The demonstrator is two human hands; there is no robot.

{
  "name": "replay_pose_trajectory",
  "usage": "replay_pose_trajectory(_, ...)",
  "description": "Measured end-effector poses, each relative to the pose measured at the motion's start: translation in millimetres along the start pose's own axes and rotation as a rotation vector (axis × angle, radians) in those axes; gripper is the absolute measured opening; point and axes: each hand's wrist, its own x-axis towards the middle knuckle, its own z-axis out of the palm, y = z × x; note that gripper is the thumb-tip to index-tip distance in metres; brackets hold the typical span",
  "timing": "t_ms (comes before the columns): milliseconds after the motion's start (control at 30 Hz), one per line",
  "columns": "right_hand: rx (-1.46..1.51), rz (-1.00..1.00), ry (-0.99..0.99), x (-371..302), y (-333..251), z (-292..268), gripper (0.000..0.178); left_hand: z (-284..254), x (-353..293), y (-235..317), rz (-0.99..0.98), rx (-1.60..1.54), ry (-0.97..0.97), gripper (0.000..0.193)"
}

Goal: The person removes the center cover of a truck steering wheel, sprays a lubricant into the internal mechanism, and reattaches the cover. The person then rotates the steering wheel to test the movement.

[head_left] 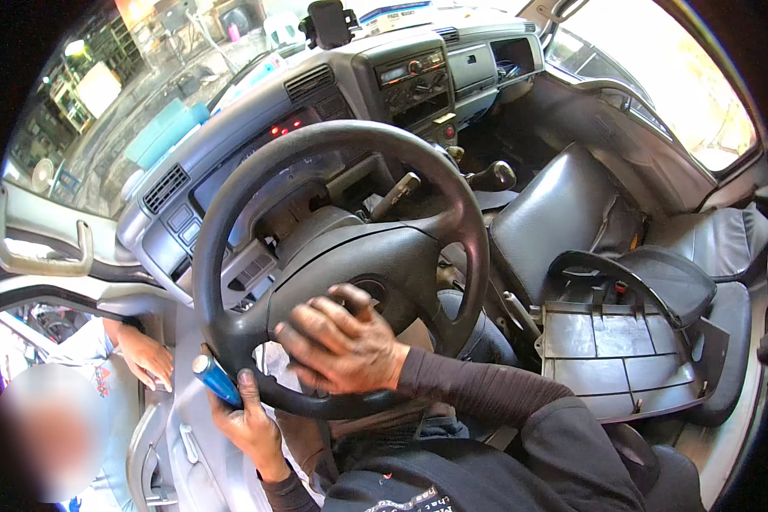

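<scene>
A black steering wheel [350,128] fills the middle of the view. Just in front of its hub pad [354,264] is my right hand [341,341], palm toward the hub and fingers apart, with nothing seen in it. Whether it touches the pad I cannot tell. At the wheel's lower left rim my left hand [252,427] is closed round a blue cylinder [216,381] with a pale end, like a tool handle; its other end is hidden. Red lights glow in the instrument cluster [286,128] behind the wheel.
A loose black plastic trim panel [610,358] lies on the seats at right, beside a grey seat back [563,222]. A gear lever [493,177] stands past the wheel. By the door at left, another person's hand [148,357] rests. A phone holder [328,24] tops the dashboard.
</scene>
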Motion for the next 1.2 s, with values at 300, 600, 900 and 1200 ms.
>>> replay_pose_trajectory(300, 0.032, -0.306, 0.086, 21.0, -19.7, 44.2, 0.046, -0.4, 2.3, -2.3, 0.101, 0.072, 0.029, 0.043)
replay_pose_trajectory(600, 0.062, -0.204, 0.004, 26.7, -17.0, 40.3, 0.052, 8.5, 1.2, -1.4, 0.142, -0.086, 0.034, 0.049)
replay_pose_trajectory(900, 0.177, -0.113, -0.011, 44.2, -14.1, 27.5, 0.046, 7.8, -3.9, 6.8, 0.112, 0.013, 0.027, 0.053)
replay_pose_trajectory(1200, 0.099, -0.102, -0.051, 88.2, 24.1, 31.4, 0.031, 9.8, -10.2, -1.9, 0.125, 0.015, 0.103, 0.04)
